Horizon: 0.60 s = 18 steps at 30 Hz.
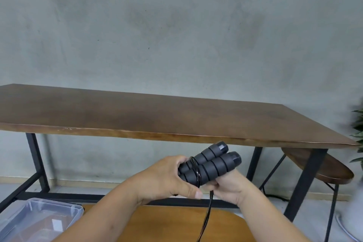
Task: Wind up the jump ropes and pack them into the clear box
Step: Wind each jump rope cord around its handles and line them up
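Observation:
Two black foam jump rope handles (213, 164) lie side by side, pointing up and to the right, in front of the table's edge. My left hand (167, 177) grips their lower ends, where a few turns of thin black cord (196, 172) are wrapped around both. My right hand (228, 186) holds the handles from beneath, fingers curled under them. The loose cord (207, 216) hangs straight down between my wrists and leaves the frame at the bottom. The clear box (39, 220) sits low at the left, its inside blurred.
A long dark wooden table (157, 116) on black metal legs stands against a grey wall. A wooden stool (322, 165) sits under its right end, a plant (358, 133) at the far right. A lighter wooden surface (176, 224) lies below my hands.

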Tool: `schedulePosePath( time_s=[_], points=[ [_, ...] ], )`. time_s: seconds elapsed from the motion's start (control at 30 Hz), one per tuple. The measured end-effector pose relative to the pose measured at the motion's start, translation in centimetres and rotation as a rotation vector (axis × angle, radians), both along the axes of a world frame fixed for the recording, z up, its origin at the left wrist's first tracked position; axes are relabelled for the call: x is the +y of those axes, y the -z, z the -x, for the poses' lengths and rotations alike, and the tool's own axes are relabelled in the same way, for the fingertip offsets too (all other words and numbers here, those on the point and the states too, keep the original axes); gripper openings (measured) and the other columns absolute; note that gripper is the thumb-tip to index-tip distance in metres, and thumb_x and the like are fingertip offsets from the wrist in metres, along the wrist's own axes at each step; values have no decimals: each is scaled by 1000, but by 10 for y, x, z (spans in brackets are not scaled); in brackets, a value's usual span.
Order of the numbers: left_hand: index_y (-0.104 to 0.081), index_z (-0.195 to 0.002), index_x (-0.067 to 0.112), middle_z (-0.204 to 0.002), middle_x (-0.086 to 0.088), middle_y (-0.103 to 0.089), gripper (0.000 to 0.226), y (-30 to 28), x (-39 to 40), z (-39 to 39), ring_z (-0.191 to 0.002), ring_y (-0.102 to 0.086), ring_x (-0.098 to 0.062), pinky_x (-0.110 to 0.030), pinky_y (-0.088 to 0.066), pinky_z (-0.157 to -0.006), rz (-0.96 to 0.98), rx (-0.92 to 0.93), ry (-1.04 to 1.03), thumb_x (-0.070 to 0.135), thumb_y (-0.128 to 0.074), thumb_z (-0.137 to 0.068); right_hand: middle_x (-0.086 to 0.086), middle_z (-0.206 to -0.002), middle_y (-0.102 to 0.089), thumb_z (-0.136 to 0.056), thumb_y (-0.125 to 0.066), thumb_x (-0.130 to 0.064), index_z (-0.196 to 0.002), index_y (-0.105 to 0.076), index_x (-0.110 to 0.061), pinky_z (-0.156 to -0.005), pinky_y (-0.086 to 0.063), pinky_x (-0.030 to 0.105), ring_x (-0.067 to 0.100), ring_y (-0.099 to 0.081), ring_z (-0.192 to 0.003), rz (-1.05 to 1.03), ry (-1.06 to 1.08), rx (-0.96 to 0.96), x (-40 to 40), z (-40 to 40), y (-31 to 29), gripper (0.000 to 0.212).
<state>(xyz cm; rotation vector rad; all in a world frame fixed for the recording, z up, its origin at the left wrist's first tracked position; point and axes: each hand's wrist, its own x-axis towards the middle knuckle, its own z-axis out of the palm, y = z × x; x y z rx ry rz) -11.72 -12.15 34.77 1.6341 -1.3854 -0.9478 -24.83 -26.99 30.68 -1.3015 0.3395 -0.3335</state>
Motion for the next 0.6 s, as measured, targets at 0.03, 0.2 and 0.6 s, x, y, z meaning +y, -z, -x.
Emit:
schedulePosePath(
  time_s=[0.03, 0.2, 0.6],
  points=[
    [-60, -120, 26, -111, 3, -71, 63, 2, -1, 1, -103, -67, -15, -33, -53, -97, -11, 9, -18, 28, -88, -63, 9, -68, -43, -98, -52, -14, -80, -65, -13, -57, -14, 29, 14, -28, -58, -21, -18, -27, -1, 0, 5, 22],
    [-61, -117, 23, -103, 8, -74, 63, 10, -10, 10, -96, -69, -8, -23, -54, -92, -27, 73, -61, 30, -92, -63, -3, -53, -41, -101, -36, -2, -89, -61, -4, -61, -9, 32, 6, -23, -45, -107, 113, -25, 12, 7, 14, 28],
    [-49, -112, 30, -100, 14, -63, 58, 25, -28, 13, -86, -62, 0, -10, -46, -70, -3, -269, -250, 33, -87, -69, 2, -61, -44, -105, -41, -18, -96, -60, -1, -38, -18, 19, 9, -25, -44, -61, 198, 177, 32, 29, 28, 27]
  ],
)
